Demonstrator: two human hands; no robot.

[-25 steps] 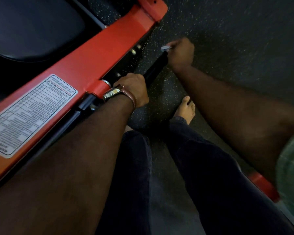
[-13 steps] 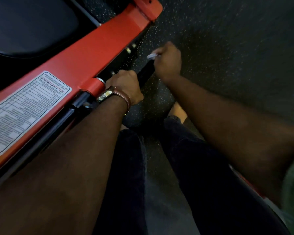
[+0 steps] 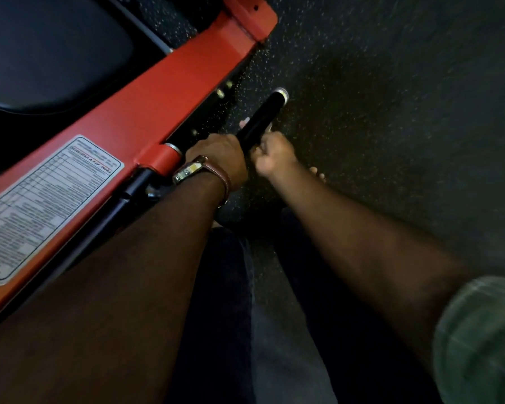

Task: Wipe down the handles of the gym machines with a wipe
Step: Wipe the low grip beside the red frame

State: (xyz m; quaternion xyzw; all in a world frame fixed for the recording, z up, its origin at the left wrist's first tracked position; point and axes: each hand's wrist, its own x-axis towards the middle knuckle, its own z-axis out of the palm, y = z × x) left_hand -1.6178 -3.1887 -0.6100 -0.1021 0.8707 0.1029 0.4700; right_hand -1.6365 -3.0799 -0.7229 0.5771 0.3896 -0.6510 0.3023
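- The black cylindrical foam handle (image 3: pixel 261 118) of the red steel machine frame (image 3: pixel 146 97) is being clenched near its base by the left hand (image 3: pixel 219 158).
- The right hand (image 3: pixel 271 154), at the chrome-capped tip a second ago, is now being drawn back beside the left, its grip curled around the handle.
- The wipe is not being seen now; presumably it is being dragged inside that grip.

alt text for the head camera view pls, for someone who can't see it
Both hands grip a black machine handle jutting from a red frame: the left hand, wearing a wristwatch, nearest the frame, the right hand just beyond it. Speckled dark floor lies below.
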